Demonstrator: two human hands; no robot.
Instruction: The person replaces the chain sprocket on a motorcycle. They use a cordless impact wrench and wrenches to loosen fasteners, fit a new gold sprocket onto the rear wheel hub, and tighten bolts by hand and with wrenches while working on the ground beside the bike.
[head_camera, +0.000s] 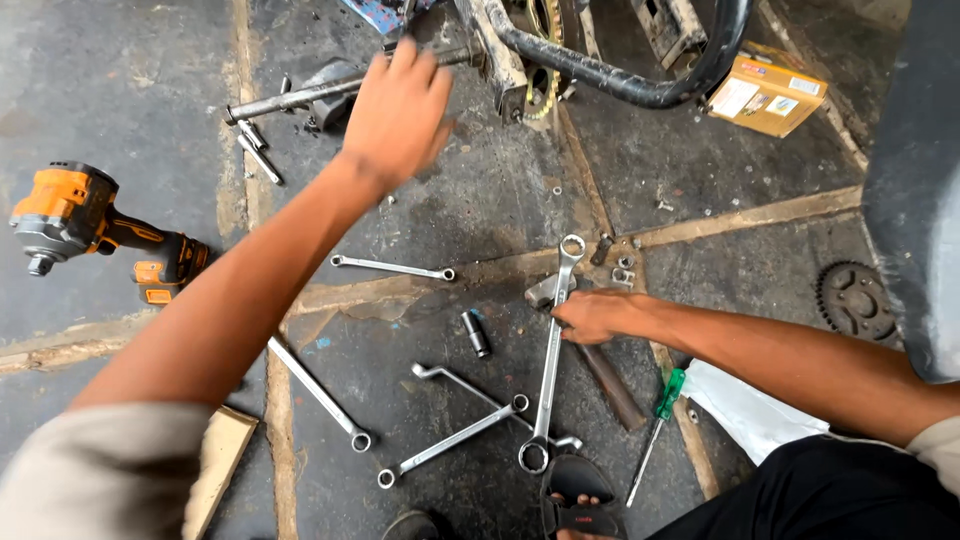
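Observation:
My left hand (397, 110) reaches forward over a long steel axle rod (290, 98) lying on the floor, fingers spread, touching nothing that I can make out. My right hand (592, 316) rests low on the floor, closed over the head end of a hammer (610, 385) whose rusty handle points toward me. A long ring spanner (552, 360) lies right beside that hand, passing under its fingertips. A swingarm with a chain sprocket (540, 50) sits just past my left hand.
Several spanners (392, 266) lie scattered on the concrete floor, with a small socket (476, 333) and a green-handled screwdriver (660, 420). An orange impact driver (90, 230) lies at left. A yellow cardboard box (768, 88) and a loose sprocket (853, 298) are at right. A sandalled foot (580, 500) is at the bottom.

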